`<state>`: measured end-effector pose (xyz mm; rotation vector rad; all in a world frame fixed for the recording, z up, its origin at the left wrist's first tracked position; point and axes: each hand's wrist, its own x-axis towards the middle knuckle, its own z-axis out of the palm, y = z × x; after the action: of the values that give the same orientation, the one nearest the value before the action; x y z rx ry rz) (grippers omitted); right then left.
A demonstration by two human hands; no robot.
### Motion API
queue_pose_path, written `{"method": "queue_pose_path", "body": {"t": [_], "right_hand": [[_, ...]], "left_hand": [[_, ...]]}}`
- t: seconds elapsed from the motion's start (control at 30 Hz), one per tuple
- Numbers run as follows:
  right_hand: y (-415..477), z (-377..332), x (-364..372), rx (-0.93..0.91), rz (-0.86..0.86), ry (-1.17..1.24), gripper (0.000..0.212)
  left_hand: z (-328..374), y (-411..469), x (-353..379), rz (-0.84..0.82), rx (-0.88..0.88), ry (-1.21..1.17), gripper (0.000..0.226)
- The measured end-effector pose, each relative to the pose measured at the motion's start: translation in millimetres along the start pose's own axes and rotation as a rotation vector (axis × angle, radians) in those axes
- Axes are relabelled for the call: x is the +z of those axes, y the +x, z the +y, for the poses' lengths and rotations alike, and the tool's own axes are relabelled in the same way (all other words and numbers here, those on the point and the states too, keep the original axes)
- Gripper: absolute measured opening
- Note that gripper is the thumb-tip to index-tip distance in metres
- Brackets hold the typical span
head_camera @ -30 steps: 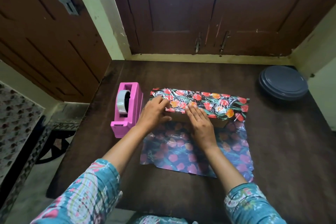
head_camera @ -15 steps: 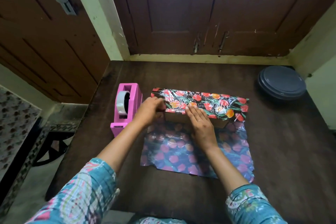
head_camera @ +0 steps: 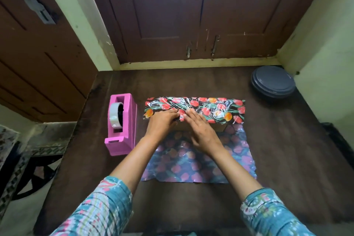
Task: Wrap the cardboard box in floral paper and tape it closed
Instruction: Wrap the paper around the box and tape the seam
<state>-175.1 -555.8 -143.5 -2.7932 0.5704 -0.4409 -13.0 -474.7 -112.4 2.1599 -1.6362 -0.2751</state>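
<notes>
Mid-frame, I have my left hand [head_camera: 162,123] and right hand [head_camera: 203,132] flat, fingers straight, pressing the floral paper [head_camera: 210,108] onto the cardboard box [head_camera: 218,127].

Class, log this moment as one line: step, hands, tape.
step: floral paper folded over cardboard box | left hand: presses paper | right hand: presses paper | tape dispenser: untouched

The floral paper [head_camera: 210,108] is pressed flat onto the cardboard box [head_camera: 218,127] by the left hand [head_camera: 162,123] and right hand [head_camera: 202,133]; a tape dispenser [head_camera: 122,128] is seen at nine o'clock.
</notes>
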Motion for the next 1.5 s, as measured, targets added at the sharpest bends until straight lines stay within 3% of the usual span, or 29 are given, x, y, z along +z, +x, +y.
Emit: {"method": "queue_pose_path", "body": {"t": [0.1,0.2,0.27,0.37,0.5,0.67,0.83,1.07,1.17,1.3,1.5], "right_hand": [[-2,-1,-8,0.036,0.052,-0.131,0.058],[-12,12,-15,0.24,0.155,-0.188,0.059],[-28,30,-16,0.301,0.112,-0.229,0.063],[-39,49,-19,0.259,-0.025,-0.281,0.066],[-35,55,-22,0.22,-0.054,-0.283,0.065],[-37,59,-14,0.182,0.072,-0.307,0.055],[-34,63,-15,0.074,0.217,-0.355,0.046],[-33,71,-8,0.036,0.319,-0.322,0.044],[-34,71,-6,0.041,0.341,-0.311,0.044],[-34,73,-1,0.03,0.368,-0.315,0.039],[-30,73,2,0.05,0.413,-0.329,0.038]], "left_hand": [[1,-2,2,0.042,-0.001,-0.013,0.035],[-1,-4,5,0.069,0.011,-0.034,0.035],[0,-5,5,0.102,0.025,-0.017,0.029],[6,-8,4,0.175,0.048,0.01,0.024],[11,-11,6,0.191,0.001,0.01,0.025],[22,-15,9,0.214,-0.053,0.053,0.024],[32,-5,9,0.114,-0.061,0.325,0.005],[50,-17,38,0.233,0.202,0.411,0.016],[51,-39,70,0.021,0.345,0.359,0.026],[55,-57,92,-0.458,0.142,0.28,0.073],[58,-63,100,-0.48,0.091,0.269,0.075]]}}
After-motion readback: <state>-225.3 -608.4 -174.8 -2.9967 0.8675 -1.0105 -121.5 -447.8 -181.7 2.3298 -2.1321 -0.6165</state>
